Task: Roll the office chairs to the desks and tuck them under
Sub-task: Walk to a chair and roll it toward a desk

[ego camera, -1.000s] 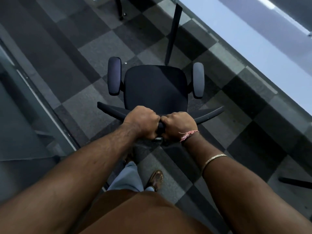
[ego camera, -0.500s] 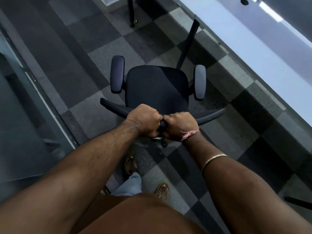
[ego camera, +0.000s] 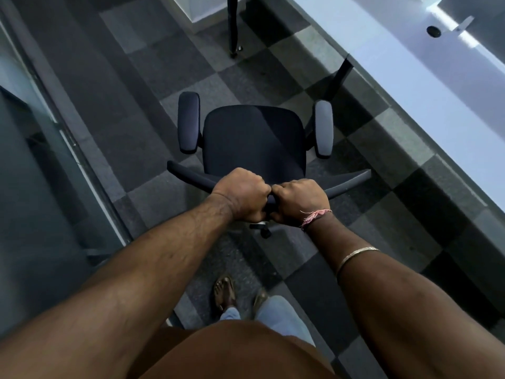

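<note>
- My left hand (ego camera: 241, 195) and right hand (ego camera: 299, 202) are both clenched on the top edge of the backrest (ego camera: 191, 176), knuckles nearly touching at its middle
- That edge feels like the best hold: stiff, high, and centred, so I judge pushes go straight through the castors
- The office chair (ego camera: 254, 140) stands on the carpet tiles (ego camera: 153, 86) just ahead of me, seat facing away, not yet under anything
- It should roll easily yet swivel if I push off-centre
- The desk (ego camera: 410, 86) runs along my right, near the right armrest (ego camera: 323, 129), so the chair needs turning toward it
</note>
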`<action>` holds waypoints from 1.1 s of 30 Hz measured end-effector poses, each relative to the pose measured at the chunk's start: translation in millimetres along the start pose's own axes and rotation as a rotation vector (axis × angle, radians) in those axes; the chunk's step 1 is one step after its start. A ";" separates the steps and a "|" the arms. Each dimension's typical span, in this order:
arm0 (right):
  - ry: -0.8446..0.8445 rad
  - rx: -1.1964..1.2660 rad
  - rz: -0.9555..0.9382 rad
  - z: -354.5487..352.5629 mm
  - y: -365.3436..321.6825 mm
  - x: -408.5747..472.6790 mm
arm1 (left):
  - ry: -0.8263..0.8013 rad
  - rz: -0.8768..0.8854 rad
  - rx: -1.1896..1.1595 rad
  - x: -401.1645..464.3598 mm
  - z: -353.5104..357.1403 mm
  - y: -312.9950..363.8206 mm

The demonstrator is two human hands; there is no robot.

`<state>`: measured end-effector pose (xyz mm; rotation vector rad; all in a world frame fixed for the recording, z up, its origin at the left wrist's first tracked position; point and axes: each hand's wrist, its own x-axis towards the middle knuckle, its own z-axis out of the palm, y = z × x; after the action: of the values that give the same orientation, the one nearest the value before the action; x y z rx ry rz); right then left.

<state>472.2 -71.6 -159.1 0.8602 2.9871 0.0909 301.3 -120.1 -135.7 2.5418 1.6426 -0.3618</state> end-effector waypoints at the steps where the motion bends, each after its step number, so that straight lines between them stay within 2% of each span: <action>1: 0.000 -0.002 -0.002 0.0 5.3 12.9 | -0.003 -0.007 -0.003 6.9 -1.5 -11.8; 20: 0.045 0.049 -0.065 4.9 130.6 266.3 | -0.007 -0.123 0.001 157.6 -24.4 -235.5; 27: 0.045 0.001 0.048 9.3 161.1 373.3 | 0.050 -0.053 0.028 212.3 -29.6 -348.2; 33: 0.052 0.026 0.154 14.4 183.0 460.9 | 0.030 0.049 0.077 260.5 -35.5 -441.8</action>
<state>179.8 329.0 -168.2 1.1063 2.9714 0.0799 7.5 301.8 -144.0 2.6509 1.6039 -0.3916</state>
